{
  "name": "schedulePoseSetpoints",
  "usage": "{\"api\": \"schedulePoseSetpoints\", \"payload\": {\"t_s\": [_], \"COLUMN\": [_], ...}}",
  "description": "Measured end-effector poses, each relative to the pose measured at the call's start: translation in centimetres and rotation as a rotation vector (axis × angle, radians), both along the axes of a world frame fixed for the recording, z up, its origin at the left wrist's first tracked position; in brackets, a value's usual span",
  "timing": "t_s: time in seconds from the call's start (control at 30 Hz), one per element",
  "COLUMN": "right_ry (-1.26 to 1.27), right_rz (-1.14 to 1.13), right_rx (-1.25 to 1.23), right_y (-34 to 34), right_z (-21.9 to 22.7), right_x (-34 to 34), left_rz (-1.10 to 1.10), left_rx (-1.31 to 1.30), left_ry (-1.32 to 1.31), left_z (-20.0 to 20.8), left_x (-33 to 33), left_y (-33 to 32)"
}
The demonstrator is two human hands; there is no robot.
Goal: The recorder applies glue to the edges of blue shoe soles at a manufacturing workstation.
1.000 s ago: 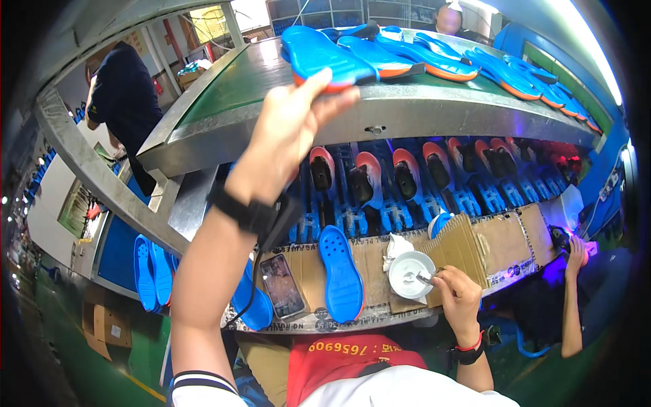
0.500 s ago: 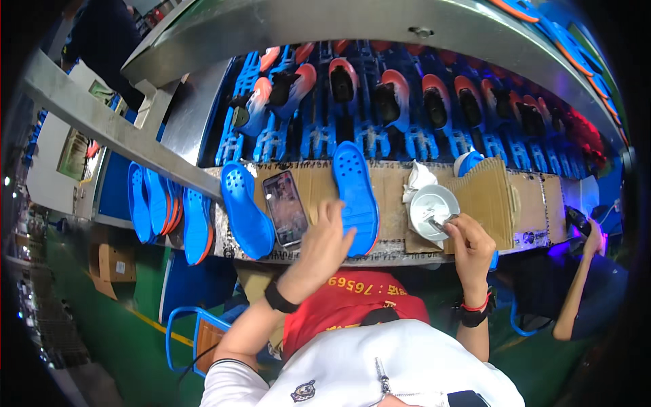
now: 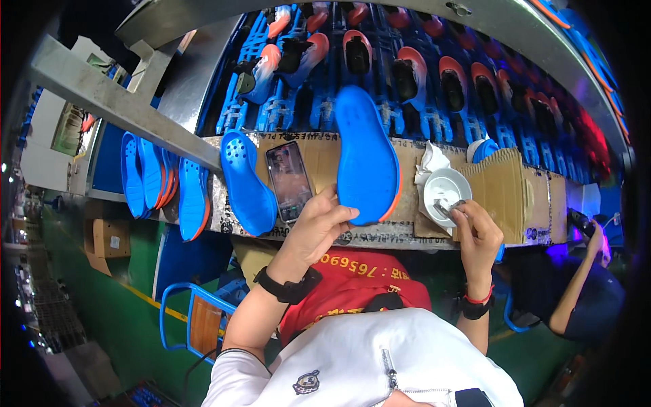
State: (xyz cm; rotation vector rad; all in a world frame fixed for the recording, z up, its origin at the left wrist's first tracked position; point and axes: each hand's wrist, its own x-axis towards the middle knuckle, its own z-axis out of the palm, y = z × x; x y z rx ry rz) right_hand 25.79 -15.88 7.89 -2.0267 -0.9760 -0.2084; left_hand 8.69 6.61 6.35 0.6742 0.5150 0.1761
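Observation:
My left hand (image 3: 315, 227) grips the lower end of a blue shoe sole (image 3: 367, 159) with an orange edge, thumb on its upper face. The sole is raised at its far end above the cardboard-covered bench. My right hand (image 3: 477, 234) is closed in a pinch at the near rim of a white bowl (image 3: 449, 183), on a small, short tool (image 3: 445, 207) whose end dips into the bowl. What kind of tool it is I cannot make out. Left of my left hand lie a phone (image 3: 289, 180) and another blue sole (image 3: 248, 186) with holes at its far end.
More blue soles (image 3: 193, 197) stand at the left by a metal bar (image 3: 129, 105). Behind the bench, blue racks carry several orange-and-white shoe parts (image 3: 412, 78). Crumpled white paper (image 3: 432, 159) and a cardboard flap (image 3: 494, 193) flank the bowl. Another person's arm (image 3: 576, 285) is at the right.
My left hand has taken hold of the blue sole at its near end and raised it off the bench. My right hand stays at the bowl. The whole view has shifted slightly.

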Motion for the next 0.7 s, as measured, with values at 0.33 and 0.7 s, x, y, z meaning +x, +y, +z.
{"api": "schedulePoseSetpoints", "payload": {"t_s": [0.33, 0.7], "right_ry": [0.046, -0.102], "right_rz": [0.168, 0.287], "right_rx": [0.026, -0.036], "right_y": [1.5, 3.6], "right_z": [2.4, 2.1], "right_x": [-2.0, -2.8], "left_rz": [0.134, 0.223], "left_rx": [0.565, 0.905], "left_ry": [0.020, 0.042], "left_z": [0.6, 1.6], "left_x": [1.9, 1.8], "left_y": [-2.9, -4.4]}}
